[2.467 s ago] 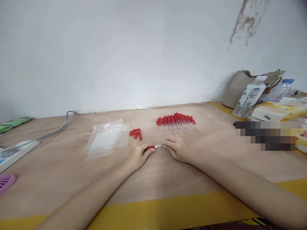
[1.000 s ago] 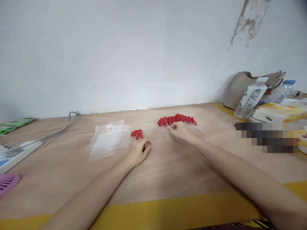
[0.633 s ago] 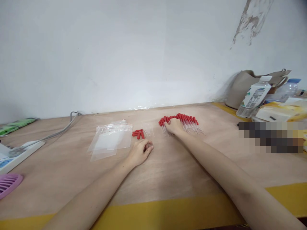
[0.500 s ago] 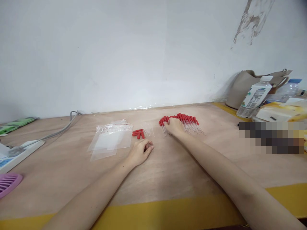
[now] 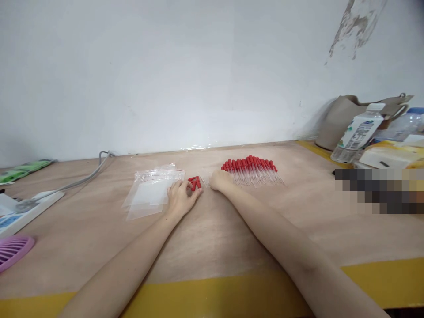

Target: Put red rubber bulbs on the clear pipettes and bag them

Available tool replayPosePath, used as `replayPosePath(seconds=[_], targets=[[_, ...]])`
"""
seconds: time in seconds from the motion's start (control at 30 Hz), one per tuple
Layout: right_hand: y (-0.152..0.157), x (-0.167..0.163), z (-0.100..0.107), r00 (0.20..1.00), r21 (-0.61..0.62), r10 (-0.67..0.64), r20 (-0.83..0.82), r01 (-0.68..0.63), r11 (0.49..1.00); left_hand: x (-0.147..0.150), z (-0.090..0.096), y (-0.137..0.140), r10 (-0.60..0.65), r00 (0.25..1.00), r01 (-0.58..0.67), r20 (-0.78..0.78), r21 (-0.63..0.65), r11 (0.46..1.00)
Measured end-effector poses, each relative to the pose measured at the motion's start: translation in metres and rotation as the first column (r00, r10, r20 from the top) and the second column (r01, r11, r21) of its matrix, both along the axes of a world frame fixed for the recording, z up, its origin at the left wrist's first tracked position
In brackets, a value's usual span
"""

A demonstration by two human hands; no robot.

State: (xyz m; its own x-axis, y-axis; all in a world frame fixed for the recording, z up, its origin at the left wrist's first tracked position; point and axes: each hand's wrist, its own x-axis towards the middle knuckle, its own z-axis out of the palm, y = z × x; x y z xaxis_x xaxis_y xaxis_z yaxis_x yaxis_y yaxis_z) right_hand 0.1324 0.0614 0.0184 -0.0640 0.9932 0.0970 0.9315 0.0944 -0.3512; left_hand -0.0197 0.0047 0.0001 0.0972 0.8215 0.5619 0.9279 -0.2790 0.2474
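Observation:
My left hand is at the small pile of red rubber bulbs, thumb and fingers apart and touching or nearly touching them. Just beyond the pile's right side lie a few thin clear tubes. My right hand is closed beside these tubes, and its fingertips are hidden, so what they grip cannot be made out. To its right is a row of droppers, their red bulbs pointing to the wall and their clear stems toward me.
Clear zip bags lie overlapping left of my left hand. Farther left are a power strip with a grey cable, a purple slotted object and a green packet. A plastic bottle and a beige bag stand at right.
My right hand has moved left from the dropper row to the clear tubes. My left hand has shifted left and up to the red bulbs, its fingers opening. The view has shifted slightly.

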Motion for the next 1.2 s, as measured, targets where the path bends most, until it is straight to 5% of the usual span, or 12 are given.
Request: replayPosePath(seconds=[0.27, 0.4, 0.53, 0.77, 1.0, 1.2], targets=[[-0.034, 0.020, -0.004, 1.000, 0.115, -0.002, 0.023, -0.001, 0.993, 0.004, 0.000, 0.001, -0.076, 0.977, 0.093, -0.198, 0.076, 0.993], [-0.059, 0.054, -0.019, 0.976, 0.377, 0.212, 0.051, -0.216, 0.901, 0.004, 0.002, 0.002, -0.132, 0.968, 0.145, -0.212, 0.048, 0.988], [-0.078, 0.085, -0.033, 0.933, 0.486, 0.360, -0.021, -0.305, 0.819, 0.005, 0.003, 0.001, -0.186, 0.965, 0.193, -0.187, 0.019, 0.981], [-0.095, 0.104, -0.035, 0.888, 0.520, 0.449, -0.096, -0.340, 0.784, 0.003, 0.003, 0.003, -0.233, 0.963, 0.236, -0.138, 0.001, 0.972], [-0.095, 0.104, -0.036, 0.874, 0.568, 0.485, -0.041, -0.379, 0.731, 0.001, 0.000, -0.001, -0.413, 0.909, 0.413, -0.061, -0.017, 0.911], [-0.094, 0.105, -0.036, 0.876, 0.557, 0.480, -0.037, -0.381, 0.738, -0.003, -0.002, 0.003, -0.296, 0.924, 0.319, -0.243, 0.063, 0.946]])
